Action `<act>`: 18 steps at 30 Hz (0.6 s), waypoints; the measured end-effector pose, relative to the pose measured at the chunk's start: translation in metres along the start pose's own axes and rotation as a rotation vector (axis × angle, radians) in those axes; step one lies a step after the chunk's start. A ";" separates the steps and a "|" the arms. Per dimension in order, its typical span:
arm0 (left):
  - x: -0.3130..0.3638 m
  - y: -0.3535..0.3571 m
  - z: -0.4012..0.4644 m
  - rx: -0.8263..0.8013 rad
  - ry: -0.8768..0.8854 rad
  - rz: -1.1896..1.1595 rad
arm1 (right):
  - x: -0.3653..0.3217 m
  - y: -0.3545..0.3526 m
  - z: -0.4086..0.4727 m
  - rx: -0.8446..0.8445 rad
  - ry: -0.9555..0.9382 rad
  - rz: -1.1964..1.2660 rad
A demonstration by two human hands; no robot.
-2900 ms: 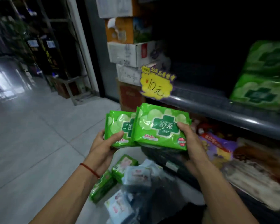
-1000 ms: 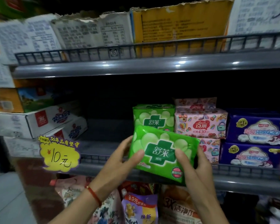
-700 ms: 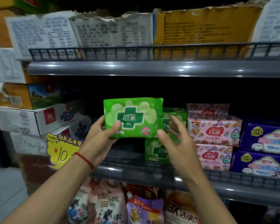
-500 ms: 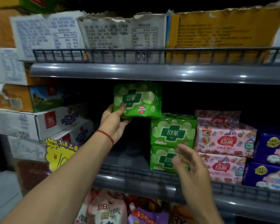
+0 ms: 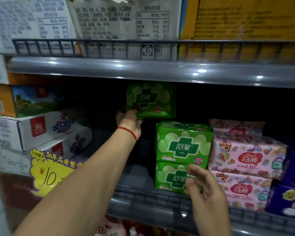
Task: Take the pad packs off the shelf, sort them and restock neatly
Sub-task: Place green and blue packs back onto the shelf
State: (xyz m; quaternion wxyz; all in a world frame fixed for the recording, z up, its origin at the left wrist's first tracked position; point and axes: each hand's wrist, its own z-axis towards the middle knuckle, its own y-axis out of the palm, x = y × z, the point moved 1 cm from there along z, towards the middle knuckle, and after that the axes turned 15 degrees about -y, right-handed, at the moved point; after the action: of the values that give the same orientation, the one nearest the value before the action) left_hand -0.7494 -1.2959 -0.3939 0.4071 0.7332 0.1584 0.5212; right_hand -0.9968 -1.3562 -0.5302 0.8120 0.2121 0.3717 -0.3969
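Lifted deeper into the shelf since half a second ago, the green pack (image 5: 151, 100) — left hand (image 5: 129, 120) gripping its lower-left corner, long axis level — hangs up-left of the green stack (image 5: 183, 157); right hand (image 5: 202, 188) fingers relaxed.

Counts, head view. Green pad packs: three, one held up (image 5: 153, 99) in the dark of the shelf bay and two stacked (image 5: 182, 145) at the front rail. Pink pad packs: three visible, two stacked at the front (image 5: 245, 155) and one (image 5: 235, 124) on top behind them. Purple packs (image 5: 289, 198): two at the right edge, stacked and cut off. White cartons (image 5: 41, 128) at the left end: two. Yellow price tags (image 5: 53, 174): one. Hands: two, left (image 5: 129, 120) and right (image 5: 204, 186).
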 end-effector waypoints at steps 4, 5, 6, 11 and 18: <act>-0.034 0.021 0.015 -0.046 0.085 0.166 | 0.005 0.002 -0.001 0.048 0.017 -0.007; -0.039 0.022 0.019 -0.057 0.095 0.227 | 0.007 0.001 -0.001 0.062 0.028 -0.007; -0.042 0.023 0.021 -0.051 0.112 0.288 | 0.010 -0.001 -0.002 0.074 0.032 -0.009; -0.034 0.026 0.050 -0.125 0.139 0.465 | 0.019 -0.011 0.004 0.071 0.020 -0.050; -0.038 0.043 0.085 -0.091 0.144 0.485 | 0.018 -0.025 0.028 0.079 -0.148 -0.176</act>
State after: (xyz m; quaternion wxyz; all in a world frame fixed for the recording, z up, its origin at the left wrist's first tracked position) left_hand -0.6977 -1.3841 -0.3962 0.2907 0.6917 -0.0171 0.6609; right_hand -0.9976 -1.3978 -0.5275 0.7903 0.1808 0.3120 -0.4955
